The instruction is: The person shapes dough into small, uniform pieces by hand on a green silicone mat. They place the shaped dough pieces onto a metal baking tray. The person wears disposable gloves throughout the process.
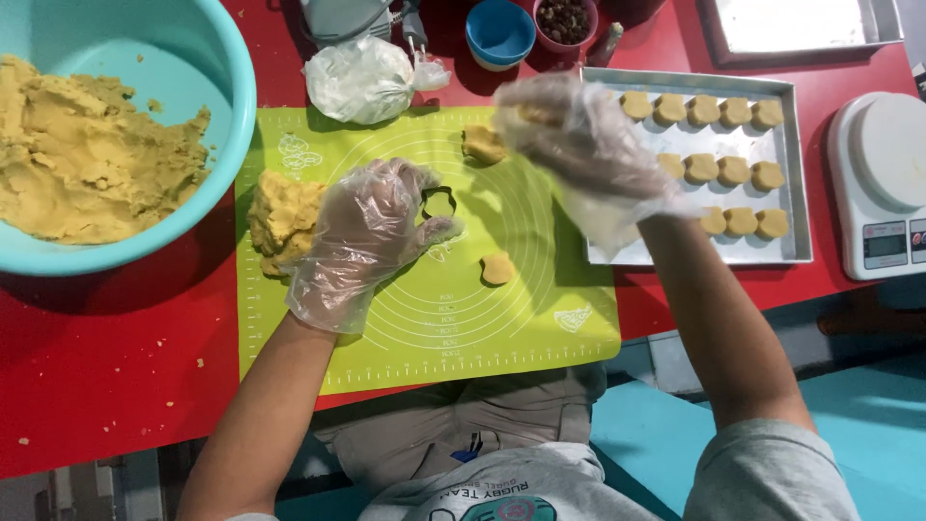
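Observation:
Both my hands wear clear plastic gloves over a green silicone baking mat (pixel 540 318). My left hand (pixel 362 236) rests on the mat, fingers on a small dark cookie cutter (pixel 439 203) with dough inside it. A lump of yellow dough (pixel 280 217) lies just left of that hand. My right hand (pixel 579 140) hovers, blurred, above the mat's far right edge, holding a small piece of dough (pixel 535 114). A cut dough shape (pixel 498 268) lies on the mat, and another dough piece (pixel 482 145) sits near the far edge.
A metal tray (pixel 796 164) with several cut dough shapes stands to the right. A teal bowl of dough (pixel 193 58) is at the far left. A white kitchen scale (pixel 883 183), a plastic bag (pixel 362 82), a blue cup (pixel 500 31) and a bowl of raisins (pixel 564 21) stand around.

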